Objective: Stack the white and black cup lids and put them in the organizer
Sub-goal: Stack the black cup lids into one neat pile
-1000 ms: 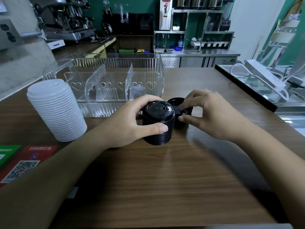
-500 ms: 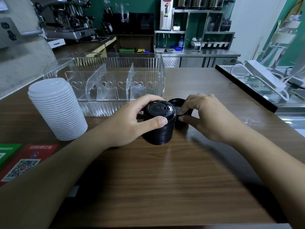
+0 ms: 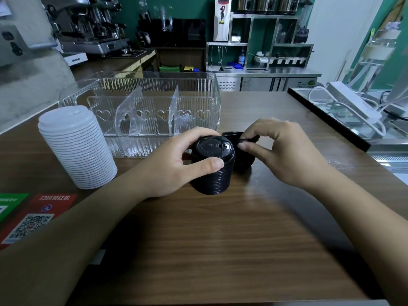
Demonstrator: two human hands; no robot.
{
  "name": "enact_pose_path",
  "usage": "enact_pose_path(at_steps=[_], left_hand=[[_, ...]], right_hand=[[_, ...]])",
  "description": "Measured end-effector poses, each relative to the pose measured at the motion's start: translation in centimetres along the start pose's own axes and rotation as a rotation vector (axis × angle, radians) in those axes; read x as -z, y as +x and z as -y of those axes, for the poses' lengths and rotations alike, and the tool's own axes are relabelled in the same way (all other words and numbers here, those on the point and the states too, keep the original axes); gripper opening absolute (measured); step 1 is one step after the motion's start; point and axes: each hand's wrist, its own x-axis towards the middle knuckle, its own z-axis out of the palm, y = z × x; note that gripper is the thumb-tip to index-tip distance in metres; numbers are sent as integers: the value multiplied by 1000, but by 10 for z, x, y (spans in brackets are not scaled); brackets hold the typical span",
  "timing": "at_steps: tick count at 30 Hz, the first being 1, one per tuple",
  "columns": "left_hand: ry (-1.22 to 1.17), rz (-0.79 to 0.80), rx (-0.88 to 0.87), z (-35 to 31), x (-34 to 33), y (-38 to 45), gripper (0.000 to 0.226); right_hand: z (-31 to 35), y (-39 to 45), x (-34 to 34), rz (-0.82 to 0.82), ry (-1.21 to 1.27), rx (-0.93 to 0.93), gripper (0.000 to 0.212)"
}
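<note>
1. This is a café or drinks shop, seen from a brown wood-grain service counter point(image 3: 220, 239).
2. A steel espresso machine point(image 3: 92, 29) stands on the back counter at the upper left.
3. Stainless-steel shelving point(image 3: 265, 40) over a steel under-counter fridge point(image 3: 265, 82) lines the green rear wall.
4. A tall stack of white plastic cup lids point(image 3: 76, 146) and a red QR-code payment card point(image 3: 33, 217) sit on the counter.

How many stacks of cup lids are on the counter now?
3: a white lid stack at left, a black lid stack gripped by the left hand, and a smaller black stack behind it, partly hidden by the right hand.
</note>
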Motion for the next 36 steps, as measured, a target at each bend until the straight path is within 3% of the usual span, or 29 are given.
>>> enact_pose_path(at_steps=[4, 9, 20, 28, 32, 36], left_hand=[[-10, -35, 10, -1, -1, -2, 73], [-93, -122, -64, -9, -1, -2, 81], [-29, -268, -287, -19, -6, -2, 95], [-74, -395, -332, -17, -9, 2, 83], [-102, -436, -308, -17, -6, 3, 77], [-111, -438, -289, -18, -3, 3, 72]], right_hand=[[7, 1, 6, -136, 121, -82, 14], [24, 3, 13, -246, 530, -122, 21], [42, 2, 1, -114, 1048, -189, 31], [43, 2, 0, -124, 1068, -194, 22], [47, -1, 6, -157, 789, -82, 35], [47, -6, 3, -87, 455, 70, 75]])
